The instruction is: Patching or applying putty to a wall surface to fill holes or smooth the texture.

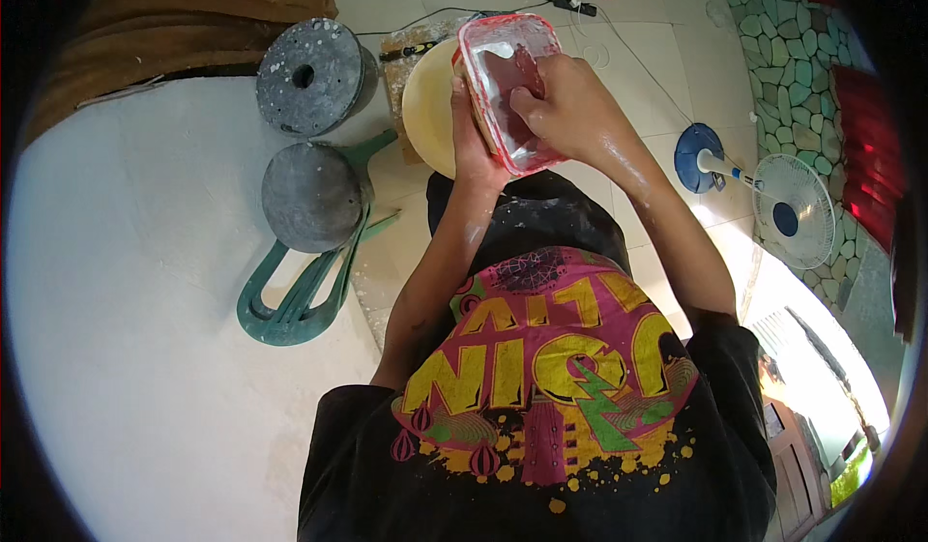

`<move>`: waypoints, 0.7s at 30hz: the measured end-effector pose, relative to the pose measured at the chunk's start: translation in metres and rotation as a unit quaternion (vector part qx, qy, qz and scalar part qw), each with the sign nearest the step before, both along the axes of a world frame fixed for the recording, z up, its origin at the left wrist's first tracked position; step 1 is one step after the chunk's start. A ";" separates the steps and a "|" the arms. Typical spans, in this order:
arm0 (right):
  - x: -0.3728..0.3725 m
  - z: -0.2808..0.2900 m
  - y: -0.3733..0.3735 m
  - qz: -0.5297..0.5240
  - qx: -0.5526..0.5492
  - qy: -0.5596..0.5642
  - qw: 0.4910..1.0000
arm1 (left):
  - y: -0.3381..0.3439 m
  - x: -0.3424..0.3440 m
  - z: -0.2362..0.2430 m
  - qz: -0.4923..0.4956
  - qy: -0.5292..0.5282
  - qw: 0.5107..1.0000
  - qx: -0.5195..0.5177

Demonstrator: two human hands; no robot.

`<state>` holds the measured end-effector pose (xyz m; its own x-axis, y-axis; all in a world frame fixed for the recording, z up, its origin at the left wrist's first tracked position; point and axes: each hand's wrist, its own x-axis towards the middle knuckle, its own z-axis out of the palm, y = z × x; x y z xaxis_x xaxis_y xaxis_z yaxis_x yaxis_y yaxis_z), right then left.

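Plastic tub (509,87), clear with a red rim and roughly square, is held tilted above a pale round disc (428,107) that lies on the tiled floor (667,49). The left hand (471,146) cups the tub's near side from below, its grip closed around the edge. The right hand (565,102) reaches over the rim into the tub, fingers bent inside and pressed against reddish stuff on the bottom; whether they pinch any of it I cannot tell. Both hands and wrists look wet or smeared.

As a judgement, the work is mid-way: some of the reddish stuff is still in the tub, and the disc under it shows no red on the part that can be seen, so the scooping or wiping is not finished.

Left of the disc stand two grey round moulds (311,76) (311,196), one with a hole in its middle, and a green frame (300,295) lies nearer the person. Right of the disc, well apart, stands a fan (788,208) on a blue base.
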<state>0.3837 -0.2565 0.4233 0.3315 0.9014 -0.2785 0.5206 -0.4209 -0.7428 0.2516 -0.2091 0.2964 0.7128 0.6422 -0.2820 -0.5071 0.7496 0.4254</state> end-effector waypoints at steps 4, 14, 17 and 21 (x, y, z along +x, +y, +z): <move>0.000 -0.003 0.000 -0.007 0.031 -0.153 0.988 | 0.002 -0.002 0.002 0.010 0.038 0.999 -0.001; -0.008 0.012 -0.015 -0.012 0.106 -0.188 0.976 | 0.001 -0.001 0.009 0.050 0.029 0.998 -0.006; -0.008 -0.001 -0.009 0.015 0.014 -0.162 0.987 | -0.001 0.000 0.006 0.035 0.105 0.993 0.028; -0.005 -0.017 -0.007 -0.025 0.010 -0.018 0.999 | -0.007 -0.003 0.003 0.022 0.025 0.999 -0.042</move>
